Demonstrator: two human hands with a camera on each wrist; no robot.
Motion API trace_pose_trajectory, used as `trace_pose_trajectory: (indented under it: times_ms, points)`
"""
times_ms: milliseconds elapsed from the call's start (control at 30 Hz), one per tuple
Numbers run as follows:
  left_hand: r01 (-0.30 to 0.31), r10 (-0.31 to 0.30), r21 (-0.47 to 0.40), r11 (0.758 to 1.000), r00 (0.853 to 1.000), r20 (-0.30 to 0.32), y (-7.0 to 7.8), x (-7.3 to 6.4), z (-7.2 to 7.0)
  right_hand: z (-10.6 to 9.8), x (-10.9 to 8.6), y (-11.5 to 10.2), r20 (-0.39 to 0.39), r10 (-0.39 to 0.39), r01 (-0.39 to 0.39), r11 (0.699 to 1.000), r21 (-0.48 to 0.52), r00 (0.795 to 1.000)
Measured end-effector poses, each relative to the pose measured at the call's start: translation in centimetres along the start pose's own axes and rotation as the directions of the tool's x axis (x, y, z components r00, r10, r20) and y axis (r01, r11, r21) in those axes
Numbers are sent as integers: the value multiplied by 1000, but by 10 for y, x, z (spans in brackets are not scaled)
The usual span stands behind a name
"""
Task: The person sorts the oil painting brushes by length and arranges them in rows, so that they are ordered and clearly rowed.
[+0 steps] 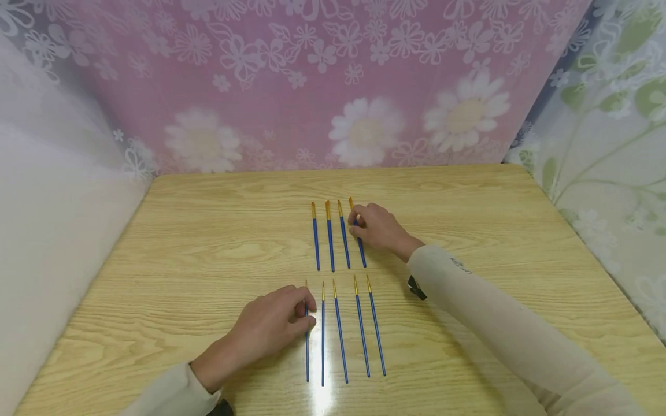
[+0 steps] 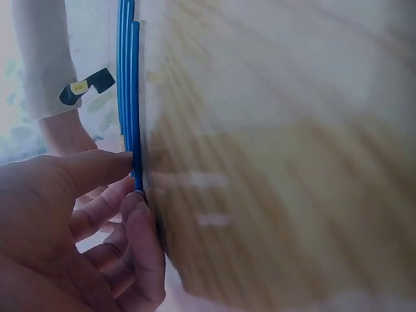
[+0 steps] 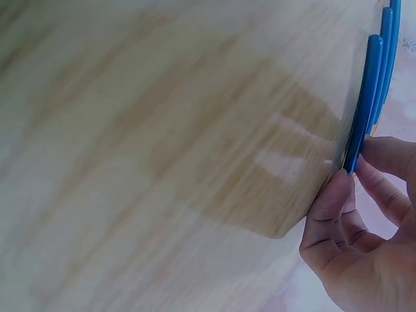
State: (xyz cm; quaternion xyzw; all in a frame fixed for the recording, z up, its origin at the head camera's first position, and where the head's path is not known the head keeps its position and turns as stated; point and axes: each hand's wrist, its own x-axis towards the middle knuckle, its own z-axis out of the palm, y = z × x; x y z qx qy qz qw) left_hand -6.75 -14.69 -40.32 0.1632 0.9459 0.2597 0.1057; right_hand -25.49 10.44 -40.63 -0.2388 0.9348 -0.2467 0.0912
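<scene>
Blue-handled paintbrushes with gold ferrules lie in two rows on the wooden table. The far row has broader amber bristles; at its right end, my right hand (image 1: pixel 382 228) pinches a paintbrush (image 1: pixel 361 252) between thumb and fingertips. In the right wrist view this brush's handle (image 3: pixel 367 91) runs up from the fingertips. The near row holds thin, pointed brushes. My left hand (image 1: pixel 267 323) pinches its leftmost paintbrush (image 1: pixel 307 361), covering part of the handle and ferrule. That handle (image 2: pixel 136 97) also shows between thumb and fingers in the left wrist view.
Side by side in the far row lie three more paintbrushes (image 1: pixel 330 245). Several thin paintbrushes (image 1: pixel 340 341) lie right of my left hand. A pink flowered cloth (image 1: pixel 291 115) hangs behind the wooden table (image 1: pixel 208 231), with pale cloth at both sides.
</scene>
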Motion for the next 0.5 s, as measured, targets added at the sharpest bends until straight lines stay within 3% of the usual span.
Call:
trace_pose_trajectory:
  times_ms: [167,300,500]
  points:
    - [1,-1,-9,1000,1000,1,0,-1,0,-1,-1,1,-9,-2,2,1000,5,1000]
    - [44,-44,-30,999,999,-14,-2,2,-2,-3,-3,-1,-27,24,-23,999,43,999]
    - [82,-81,5,997,993,-89,-19,15,-23,-8,-11,5,-52,55,-50,995,88,997]
